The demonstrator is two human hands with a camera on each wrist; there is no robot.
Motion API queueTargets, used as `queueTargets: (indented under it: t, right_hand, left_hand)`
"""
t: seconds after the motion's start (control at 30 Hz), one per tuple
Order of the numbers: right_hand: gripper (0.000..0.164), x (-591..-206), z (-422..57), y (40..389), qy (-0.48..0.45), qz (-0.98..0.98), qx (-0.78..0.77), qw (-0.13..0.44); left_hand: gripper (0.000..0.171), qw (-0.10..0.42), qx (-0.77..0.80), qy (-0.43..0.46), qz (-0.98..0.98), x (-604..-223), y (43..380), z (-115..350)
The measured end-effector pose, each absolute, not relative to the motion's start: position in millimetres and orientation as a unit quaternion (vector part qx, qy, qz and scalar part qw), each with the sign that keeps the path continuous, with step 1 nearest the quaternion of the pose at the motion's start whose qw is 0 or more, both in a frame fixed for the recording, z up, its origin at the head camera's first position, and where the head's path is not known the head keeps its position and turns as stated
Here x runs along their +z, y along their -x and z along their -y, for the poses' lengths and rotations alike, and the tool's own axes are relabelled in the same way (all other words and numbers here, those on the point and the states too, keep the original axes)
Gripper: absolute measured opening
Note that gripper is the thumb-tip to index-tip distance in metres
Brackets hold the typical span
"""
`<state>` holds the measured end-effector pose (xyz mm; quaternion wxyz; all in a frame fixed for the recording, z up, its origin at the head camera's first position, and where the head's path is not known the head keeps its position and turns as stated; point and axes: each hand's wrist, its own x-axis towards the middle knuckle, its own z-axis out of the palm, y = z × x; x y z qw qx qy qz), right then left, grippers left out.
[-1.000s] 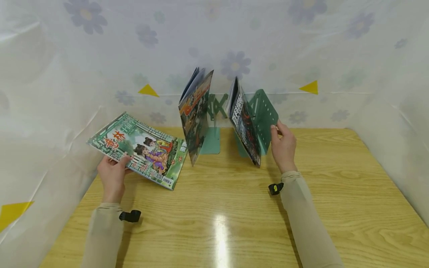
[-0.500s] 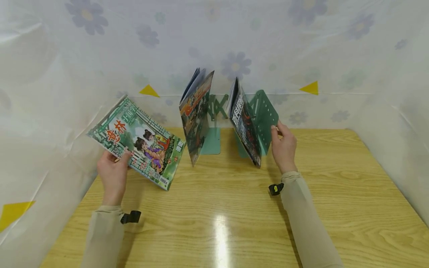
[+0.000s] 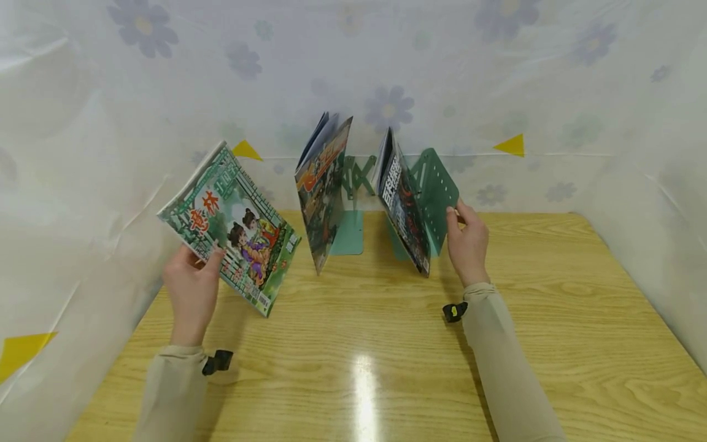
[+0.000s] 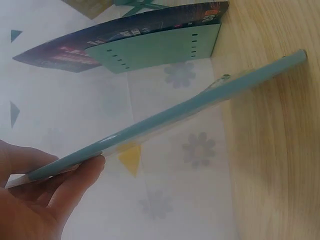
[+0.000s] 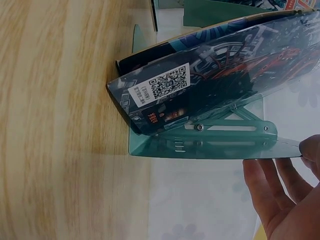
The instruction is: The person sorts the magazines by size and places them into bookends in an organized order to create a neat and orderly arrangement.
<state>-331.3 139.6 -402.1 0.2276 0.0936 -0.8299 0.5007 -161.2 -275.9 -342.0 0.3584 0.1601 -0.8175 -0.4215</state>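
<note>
My left hand (image 3: 190, 294) pinches a green-covered magazine (image 3: 243, 227) by its near left edge, thumb on the cover, tilted up toward me. In the left wrist view the magazine's blue spine (image 4: 170, 115) shows edge-on, its far end close over the table. With thumb and fingers my right hand (image 3: 468, 242) grips the right end plate (image 3: 439, 190) of a green expanding bookend. Between the plates, a dark magazine (image 3: 405, 209) leans at the right and another magazine with orange lettering (image 3: 323, 190) stands at the left. A QR code label (image 5: 160, 85) shows on the dark one.
The bookend's crossed green bars (image 3: 359, 177) span the gap between the two standing magazines. Behind them hangs a flowered plastic sheet (image 3: 353, 73) bearing yellow triangles (image 3: 510, 145). A wood-grain table (image 3: 353, 331) lies beneath everything.
My left hand has tilted the green magazine steeper, its top edge rising and shifting right while its lower right corner moved left. My right hand and the bookend have stayed put.
</note>
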Motion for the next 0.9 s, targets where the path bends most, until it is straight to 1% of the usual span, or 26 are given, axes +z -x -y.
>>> queueTargets:
  t: [0.5, 0.9]
  right_hand:
    - [0.043, -402.5, -139.2, 330.8, -0.090, 0.831, 0.498, 0.231]
    - [0.043, -401.8, -138.7, 330.6, -0.092, 0.831, 0.499, 0.230]
  left_hand:
    - [0.031, 0.364, -0.433, -0.125, 0.815, -338.1, 150.7, 265.7]
    - [0.035, 0.350, -0.440, -0.126, 0.817, -338.2, 136.4, 261.6]
